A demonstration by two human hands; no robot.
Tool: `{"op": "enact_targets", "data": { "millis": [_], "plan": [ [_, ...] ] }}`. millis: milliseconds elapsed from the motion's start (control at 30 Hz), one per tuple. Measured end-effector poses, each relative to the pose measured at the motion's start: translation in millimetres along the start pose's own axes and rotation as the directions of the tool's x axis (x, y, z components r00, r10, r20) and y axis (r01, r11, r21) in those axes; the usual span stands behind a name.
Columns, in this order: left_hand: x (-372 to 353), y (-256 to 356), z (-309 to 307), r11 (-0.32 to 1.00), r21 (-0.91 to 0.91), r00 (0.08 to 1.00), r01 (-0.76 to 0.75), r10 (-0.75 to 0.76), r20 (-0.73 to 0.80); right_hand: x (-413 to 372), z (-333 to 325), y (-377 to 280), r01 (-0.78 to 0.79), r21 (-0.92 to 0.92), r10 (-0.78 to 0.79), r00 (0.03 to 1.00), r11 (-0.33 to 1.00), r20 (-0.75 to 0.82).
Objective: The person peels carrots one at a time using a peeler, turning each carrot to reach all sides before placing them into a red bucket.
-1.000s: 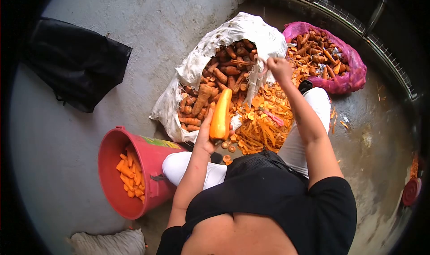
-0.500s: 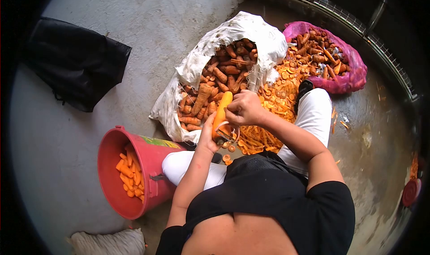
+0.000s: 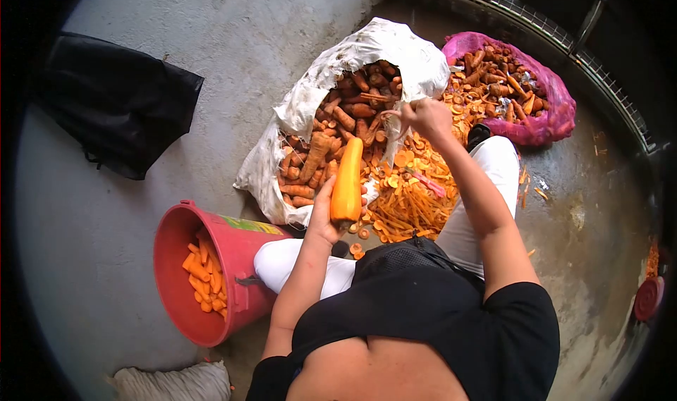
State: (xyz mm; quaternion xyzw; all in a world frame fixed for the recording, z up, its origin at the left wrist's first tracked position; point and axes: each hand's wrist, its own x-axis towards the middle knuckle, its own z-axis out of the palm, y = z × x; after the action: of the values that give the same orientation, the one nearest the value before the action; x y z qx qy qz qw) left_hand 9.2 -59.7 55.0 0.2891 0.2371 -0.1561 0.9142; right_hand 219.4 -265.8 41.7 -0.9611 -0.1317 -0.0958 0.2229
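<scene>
A peeled orange carrot (image 3: 347, 182) stands nearly upright in my left hand (image 3: 324, 211), whose fingers wrap round its lower part; its dark stem end points toward me. My right hand (image 3: 427, 119) is raised above the peelings, away from the carrot, fingers curled; a thin pale shape by its fingers is too blurred to name. Unpeeled carrots (image 3: 319, 154) fill the open white sack (image 3: 293, 108) beyond my left hand. Orange peelings and slices (image 3: 409, 207) lie heaped below my right hand, with a pink object (image 3: 429, 184) among them.
A red bucket (image 3: 243, 270) holding peeled carrots (image 3: 201, 270) tilts at my left. A pink mesh bag (image 3: 560, 112) of carrots lies at the back right. Black cloth (image 3: 127, 98) rests at the far left, a pale sack (image 3: 173, 383) near the bottom edge.
My right hand has moved up and away from the carrot. The peeler blade seen against the carrot's lower end is no longer there. My left hand still holds the carrot.
</scene>
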Motion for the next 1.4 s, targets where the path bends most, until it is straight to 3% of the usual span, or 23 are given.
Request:
{"op": "enact_targets", "data": {
  "millis": [33, 67, 200, 233, 267, 400, 600, 733, 767, 800, 833, 867, 933, 1000, 1100, 1200, 1333, 1400],
  "plan": [
    [2, 1, 0, 1.000, -0.028, 1.000, -0.002, 0.003, 0.020, -6, -1, -4, -0.076, 0.118, 0.048, 0.974, 0.990, 0.219],
    [4, 3, 0, 0.998, -0.055, 0.999, -0.004, 0.006, 0.040, -18, 3, -10, -0.110, 0.242, 0.055, 0.973, 0.964, 0.226],
    [11, 2, -8, 0.999, -0.033, 1.000, -0.009, 0.009, -0.023, -70, -18, -48, 0.149, 0.564, -0.261, 0.957, 0.812, 0.123],
    [14, 2, -12, 0.998, -0.055, 1.000, 0.002, -0.003, -0.028, -75, -16, -56, 0.391, 0.436, -0.411, 0.910, 0.811, -0.051],
    [17, 1, -17, 0.997, -0.077, 0.999, 0.014, -0.016, -0.032, -84, -18, -63, 0.486, 0.362, -0.463, 0.873, 0.795, -0.155],
    [23, -4, -17, 1.000, -0.020, 1.000, -0.004, 0.004, 0.015, -94, -32, -85, 0.640, 0.345, -0.606, 0.766, 0.686, -0.216],
    [11, -6, -8, 0.994, 0.107, 0.993, -0.007, 0.020, -0.117, -87, -25, -85, 0.728, 0.256, -0.701, 0.684, 0.636, -0.202],
    [2, -7, -9, 0.971, 0.237, 0.999, -0.014, 0.021, -0.029, -43, -14, -56, 0.523, 0.128, -0.521, 0.852, 0.843, -0.055],
    [-2, -8, -2, 0.969, 0.248, 0.999, 0.005, 0.008, -0.052, -25, 2, -40, 0.434, 0.049, -0.427, 0.897, 0.900, -0.112],
    [-2, -9, -2, 0.967, 0.254, 0.999, 0.020, -0.011, -0.038, -5, 2, -28, 0.251, 0.204, -0.265, 0.963, 0.946, 0.044],
    [-2, -10, -3, 0.965, 0.260, 0.999, 0.035, -0.029, -0.025, 12, 13, -8, 0.334, -0.106, -0.348, 0.921, 0.937, -0.174],
    [-3, -10, -4, 0.962, 0.268, 0.999, 0.049, -0.048, -0.011, 25, 14, 12, 0.314, -0.103, -0.329, 0.922, 0.944, -0.206],
    [-4, -7, -3, 0.973, 0.227, 0.998, 0.039, -0.049, 0.037, 36, 5, 33, -0.045, -0.068, 0.029, 0.977, 0.997, -0.213],
    [-2, -5, -7, 0.984, 0.177, 0.996, 0.002, -0.017, 0.084, 38, 3, 45, -0.175, -0.049, 0.164, 0.971, 0.983, -0.174],
    [4, 2, -8, 0.990, 0.135, 0.994, -0.046, 0.032, 0.105, 23, 9, 44, -0.297, 0.218, 0.284, 0.955, 0.930, 0.091],
    [14, 3, -15, 0.994, 0.084, 0.996, -0.068, 0.064, 0.055, -3, 33, 28, -0.279, 0.336, 0.178, 0.937, 0.900, 0.301],
    [13, 4, -11, 0.995, 0.065, 0.997, -0.078, 0.078, 0.005, -62, 2, -42, 0.096, 0.668, -0.174, 0.984, 0.738, 0.050],
    [11, 6, -4, 0.998, -0.016, 0.998, -0.065, 0.065, -0.001, -78, -3, -57, 0.502, 0.449, -0.474, 0.861, 0.739, -0.183]
  ]
}}
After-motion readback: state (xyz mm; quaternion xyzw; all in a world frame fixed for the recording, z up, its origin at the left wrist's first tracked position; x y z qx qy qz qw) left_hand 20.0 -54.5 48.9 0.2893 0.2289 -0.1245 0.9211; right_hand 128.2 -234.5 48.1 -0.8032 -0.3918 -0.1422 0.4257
